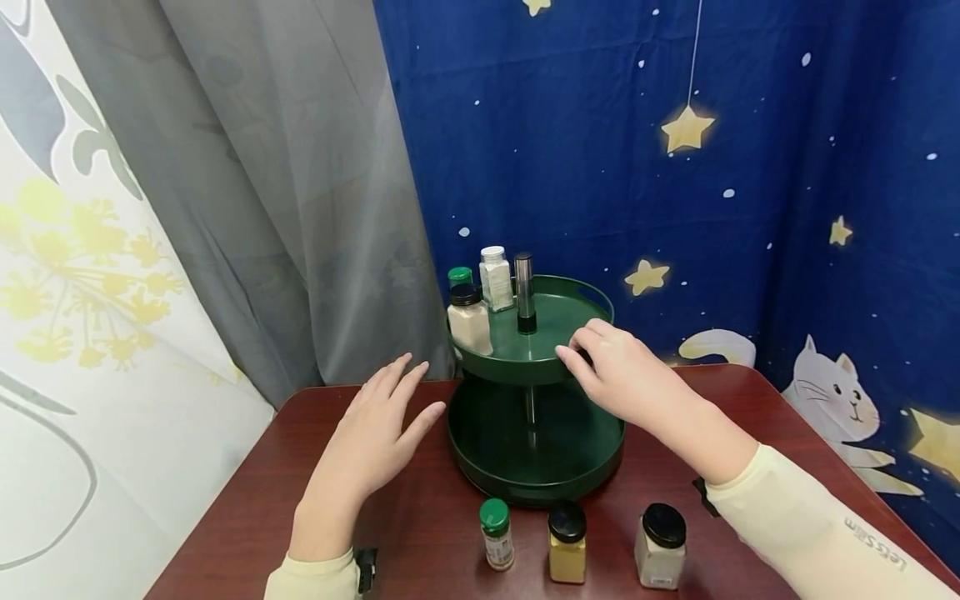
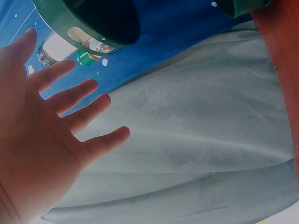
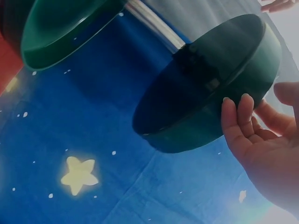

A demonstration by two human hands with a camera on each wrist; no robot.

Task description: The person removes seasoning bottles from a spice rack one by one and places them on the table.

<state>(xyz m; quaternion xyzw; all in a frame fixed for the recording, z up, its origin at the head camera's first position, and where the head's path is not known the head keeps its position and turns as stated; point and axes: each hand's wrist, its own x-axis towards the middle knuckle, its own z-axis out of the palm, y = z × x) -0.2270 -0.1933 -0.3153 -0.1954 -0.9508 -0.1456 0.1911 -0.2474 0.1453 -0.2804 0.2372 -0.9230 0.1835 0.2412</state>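
Observation:
A green two-tier turntable rack (image 1: 536,479) stands on the table. My right hand (image 1: 618,371) is at the right front rim of its upper tray (image 1: 525,371); in the right wrist view its bent fingers (image 3: 230,116) touch the outer wall, thumb apart. Left of the rack, my left hand (image 1: 378,425) hovers with fingers spread, holding nothing. On the upper tray's left side stand a black-lidded jar of pale powder (image 1: 470,325), a white-topped bottle (image 1: 496,282) and a green-capped bottle (image 1: 460,275), partly hidden behind the jar.
In front of the rack stand a green-capped shaker (image 1: 497,537), a black-lidded jar of yellow powder (image 1: 567,546) and a black-lidded jar of whitish powder (image 1: 661,550). A metal post (image 1: 525,292) rises from the upper tray. Curtains (image 1: 525,150) hang behind the red-brown table (image 1: 255,500).

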